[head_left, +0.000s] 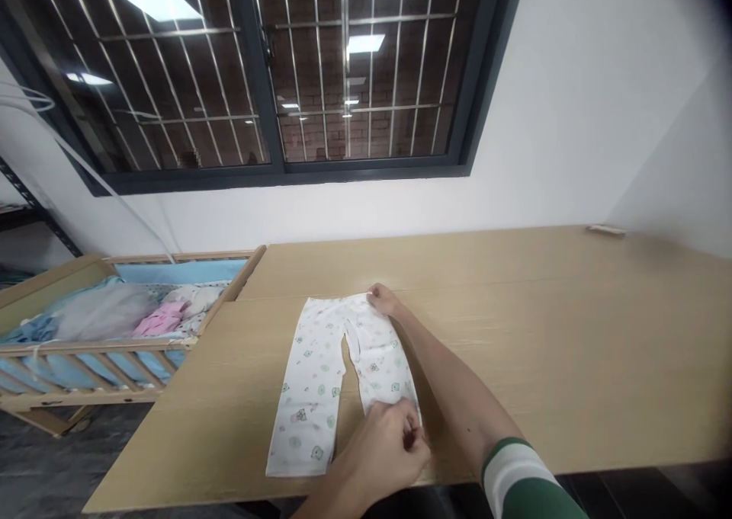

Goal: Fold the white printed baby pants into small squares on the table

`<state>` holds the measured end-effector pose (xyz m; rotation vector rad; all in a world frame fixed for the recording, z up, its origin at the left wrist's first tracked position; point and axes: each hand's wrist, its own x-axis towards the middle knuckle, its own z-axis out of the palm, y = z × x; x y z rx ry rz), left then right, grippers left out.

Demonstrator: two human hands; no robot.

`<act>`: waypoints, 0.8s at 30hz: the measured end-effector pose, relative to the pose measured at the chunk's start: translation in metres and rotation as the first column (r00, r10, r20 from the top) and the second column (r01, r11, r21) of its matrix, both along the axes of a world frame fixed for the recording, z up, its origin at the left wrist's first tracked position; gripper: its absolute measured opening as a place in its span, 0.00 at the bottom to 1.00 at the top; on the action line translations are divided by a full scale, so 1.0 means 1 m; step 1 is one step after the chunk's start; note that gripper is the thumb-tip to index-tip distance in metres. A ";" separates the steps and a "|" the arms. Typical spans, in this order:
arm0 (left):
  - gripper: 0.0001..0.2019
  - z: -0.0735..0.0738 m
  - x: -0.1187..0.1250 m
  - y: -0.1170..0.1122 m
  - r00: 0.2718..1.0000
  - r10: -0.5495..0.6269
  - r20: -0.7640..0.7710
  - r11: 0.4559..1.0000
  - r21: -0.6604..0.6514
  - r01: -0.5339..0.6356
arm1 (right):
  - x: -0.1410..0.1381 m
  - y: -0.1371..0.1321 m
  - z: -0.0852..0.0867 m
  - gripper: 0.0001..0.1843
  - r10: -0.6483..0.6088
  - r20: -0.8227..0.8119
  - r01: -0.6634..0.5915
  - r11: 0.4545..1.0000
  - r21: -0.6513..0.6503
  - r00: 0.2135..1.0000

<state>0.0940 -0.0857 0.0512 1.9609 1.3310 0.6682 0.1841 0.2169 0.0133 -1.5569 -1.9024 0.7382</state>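
Note:
A small pair of white pants (312, 382) printed with green and grey figures lies spread on the wooden table, its waist toward the wall and its legs toward me. My right hand (384, 299) pinches the right corner of the waistband, arm stretched out in a green and white sleeve. Nearer to me, my left hand (392, 439) is closed at the lower end of the right leg. It covers that leg's hem, and the fingertips are partly hidden. The left leg lies flat and untouched.
The wooden table (543, 351) reaches back to the white wall beneath a barred window (366, 77). At the left stands a wooden crib (114, 345) with pink clothing (162, 318) and other cloth inside. A small white object (606, 230) lies at the table's far right edge.

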 end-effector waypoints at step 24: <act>0.10 -0.050 -0.160 -0.089 0.848 0.517 -0.114 0.851 0.181 -0.494 | -0.192 -0.029 0.026 0.12 0.038 0.019 -0.038 0.999 0.022 0.999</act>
